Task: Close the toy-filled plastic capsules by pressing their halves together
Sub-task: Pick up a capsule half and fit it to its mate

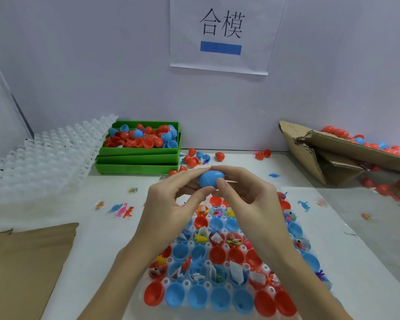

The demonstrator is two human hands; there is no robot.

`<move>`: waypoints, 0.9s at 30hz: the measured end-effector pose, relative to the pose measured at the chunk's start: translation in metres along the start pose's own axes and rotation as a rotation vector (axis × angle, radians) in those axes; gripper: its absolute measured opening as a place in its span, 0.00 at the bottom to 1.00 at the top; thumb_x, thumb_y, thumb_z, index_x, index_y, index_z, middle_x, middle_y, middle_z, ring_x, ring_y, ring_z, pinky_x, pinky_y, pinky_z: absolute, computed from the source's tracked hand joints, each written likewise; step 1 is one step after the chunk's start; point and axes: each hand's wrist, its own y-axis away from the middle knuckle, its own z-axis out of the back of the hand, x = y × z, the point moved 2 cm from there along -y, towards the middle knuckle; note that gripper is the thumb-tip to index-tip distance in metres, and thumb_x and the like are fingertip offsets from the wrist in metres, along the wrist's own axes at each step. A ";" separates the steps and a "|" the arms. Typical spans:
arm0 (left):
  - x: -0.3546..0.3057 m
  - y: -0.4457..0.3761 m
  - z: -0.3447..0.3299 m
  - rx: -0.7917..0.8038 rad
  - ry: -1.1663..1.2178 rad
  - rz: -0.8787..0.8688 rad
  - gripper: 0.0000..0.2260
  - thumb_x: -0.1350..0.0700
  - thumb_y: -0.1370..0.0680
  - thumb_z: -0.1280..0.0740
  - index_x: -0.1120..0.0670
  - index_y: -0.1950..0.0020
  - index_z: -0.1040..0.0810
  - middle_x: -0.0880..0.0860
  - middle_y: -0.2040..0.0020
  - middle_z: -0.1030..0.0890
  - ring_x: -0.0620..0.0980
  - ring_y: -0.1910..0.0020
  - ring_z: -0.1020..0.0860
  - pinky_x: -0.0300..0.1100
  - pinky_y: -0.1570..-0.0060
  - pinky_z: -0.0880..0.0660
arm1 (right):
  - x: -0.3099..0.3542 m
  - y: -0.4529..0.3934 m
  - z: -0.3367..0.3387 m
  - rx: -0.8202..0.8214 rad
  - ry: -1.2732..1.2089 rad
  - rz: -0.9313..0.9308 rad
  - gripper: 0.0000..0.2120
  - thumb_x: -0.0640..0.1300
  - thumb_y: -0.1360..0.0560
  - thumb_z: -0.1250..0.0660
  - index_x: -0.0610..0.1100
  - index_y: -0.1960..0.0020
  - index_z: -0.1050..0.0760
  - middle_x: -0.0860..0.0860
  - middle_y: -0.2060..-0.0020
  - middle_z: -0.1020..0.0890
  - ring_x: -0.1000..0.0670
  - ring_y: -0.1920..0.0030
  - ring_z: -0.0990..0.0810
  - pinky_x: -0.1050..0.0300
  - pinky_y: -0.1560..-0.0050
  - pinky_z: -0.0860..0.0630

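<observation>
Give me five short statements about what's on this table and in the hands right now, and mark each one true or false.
1. Both hands hold one blue egg-shaped plastic capsule. True: the left hand and the right hand grip it from either side.
2. The stacked green plastic bins are filled with yellow capsule halves. False: the halves are red and blue.
3. The white moulded tray under the hands holds open capsule halves, some with toys inside. True.
4. The torn brown cardboard box sits at the left. False: it is at the right.
5. A white paper sign hangs on the wall. True.
</observation>
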 end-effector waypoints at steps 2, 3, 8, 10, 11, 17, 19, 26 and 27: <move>-0.001 0.001 -0.002 -0.013 -0.013 -0.027 0.18 0.52 0.23 0.28 0.54 0.34 0.17 0.47 0.46 0.14 0.45 0.51 0.14 0.39 0.49 0.17 | 0.000 0.000 0.001 -0.003 0.007 0.014 0.11 0.38 0.18 0.31 0.47 0.39 0.17 0.54 0.50 0.12 0.52 0.46 0.13 0.61 0.46 0.18; -0.002 0.002 -0.004 -0.022 -0.024 -0.037 0.17 0.53 0.22 0.28 0.55 0.34 0.17 0.48 0.45 0.14 0.45 0.51 0.14 0.39 0.48 0.17 | 0.000 0.000 0.001 -0.003 0.011 0.016 0.11 0.37 0.18 0.31 0.47 0.39 0.17 0.55 0.50 0.12 0.53 0.46 0.13 0.62 0.45 0.18; -0.003 0.002 -0.007 -0.061 -0.091 -0.075 0.18 0.54 0.24 0.25 0.55 0.34 0.17 0.47 0.44 0.14 0.42 0.47 0.15 0.34 0.45 0.19 | -0.002 0.001 0.002 -0.017 0.063 0.035 0.14 0.35 0.18 0.32 0.48 0.36 0.17 0.57 0.47 0.13 0.56 0.44 0.14 0.62 0.44 0.19; -0.003 0.003 -0.007 -0.076 -0.145 -0.118 0.18 0.57 0.24 0.24 0.57 0.34 0.17 0.49 0.43 0.14 0.42 0.47 0.15 0.35 0.44 0.20 | -0.002 0.003 -0.003 -0.029 0.087 0.050 0.15 0.38 0.19 0.30 0.49 0.34 0.18 0.58 0.45 0.13 0.57 0.43 0.15 0.62 0.43 0.19; -0.002 0.004 -0.007 -0.082 -0.175 -0.142 0.19 0.58 0.24 0.25 0.57 0.34 0.17 0.50 0.42 0.14 0.42 0.47 0.16 0.35 0.43 0.20 | -0.002 0.004 -0.006 -0.039 0.105 0.063 0.16 0.40 0.20 0.28 0.49 0.34 0.18 0.59 0.46 0.13 0.59 0.44 0.15 0.64 0.44 0.19; -0.004 0.011 -0.015 -0.088 -0.406 -0.314 0.17 0.56 0.22 0.30 0.62 0.35 0.18 0.56 0.45 0.14 0.50 0.46 0.17 0.40 0.38 0.23 | -0.001 0.009 -0.011 -0.064 0.193 0.101 0.09 0.43 0.23 0.24 0.52 0.44 0.17 0.61 0.55 0.13 0.56 0.51 0.13 0.63 0.49 0.18; -0.003 0.012 -0.015 -0.074 -0.455 -0.343 0.17 0.56 0.22 0.31 0.63 0.36 0.18 0.56 0.46 0.14 0.51 0.48 0.16 0.42 0.39 0.22 | 0.000 0.009 -0.010 -0.040 0.210 0.108 0.06 0.42 0.21 0.26 0.50 0.46 0.17 0.60 0.56 0.13 0.55 0.51 0.13 0.63 0.50 0.18; -0.003 0.014 -0.014 -0.038 -0.567 -0.385 0.17 0.58 0.24 0.27 0.64 0.37 0.17 0.56 0.51 0.15 0.50 0.54 0.17 0.39 0.46 0.21 | -0.003 0.007 -0.008 0.016 0.317 0.132 0.04 0.38 0.20 0.29 0.44 0.46 0.18 0.62 0.59 0.14 0.60 0.55 0.14 0.69 0.56 0.21; -0.004 0.013 -0.014 -0.038 -0.563 -0.370 0.17 0.57 0.24 0.27 0.63 0.37 0.17 0.56 0.51 0.15 0.49 0.55 0.18 0.38 0.47 0.21 | -0.003 0.006 -0.007 0.024 0.317 0.132 0.05 0.39 0.20 0.29 0.45 0.45 0.18 0.63 0.58 0.14 0.62 0.53 0.14 0.70 0.54 0.21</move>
